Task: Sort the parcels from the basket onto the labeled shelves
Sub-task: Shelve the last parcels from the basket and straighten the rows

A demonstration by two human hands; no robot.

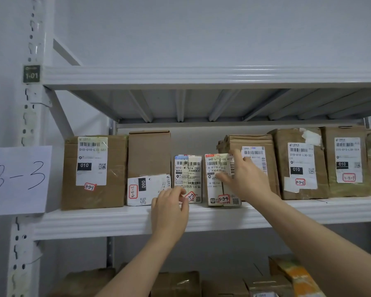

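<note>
Mid-frame on shelf, parcel 3-3 is pinched low by left hand; parcel 3-4 is steadied by spread right hand, likely for squaring the row

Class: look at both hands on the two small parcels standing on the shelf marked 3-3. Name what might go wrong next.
1. The small upright parcel tagged 3-3-4 stands apart from its neighbours; the right hand pressing its face might tip it.
2. The small parcel tagged 3-3 stands near the white metal shelf's front edge; the left hand touching its lower corner might drag it off.
</note>
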